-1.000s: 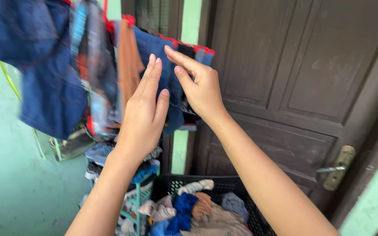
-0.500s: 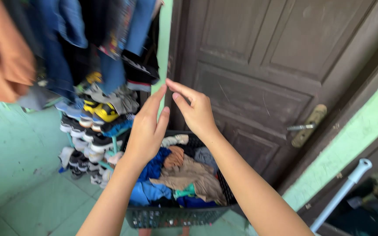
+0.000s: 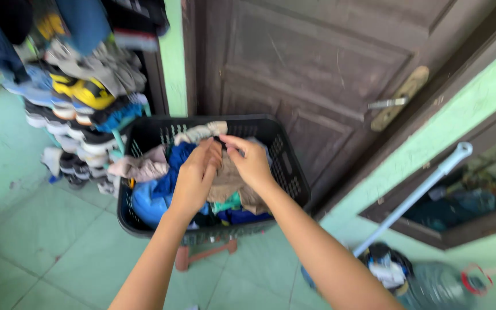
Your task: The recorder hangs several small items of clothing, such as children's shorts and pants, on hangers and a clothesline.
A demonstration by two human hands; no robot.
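Green tiled floor, dark wooden door. I see black plastic laundry basket, brown crumpled garment at centre, directly under both hands: left hand loosely curled, empty; right hand pinching, contents unclear.

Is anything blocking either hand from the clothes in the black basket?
Nothing visible. The left hand and right hand are already down over the open-topped black basket, at the brown garment on top of the pile.

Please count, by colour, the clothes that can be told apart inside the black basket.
Blue clothes: 3
Brown clothes: 2
Pink-grey cloth: 1
White cloth: 1
Teal cloth: 1
Total: 8, in the black laundry basket; the hands hide some.
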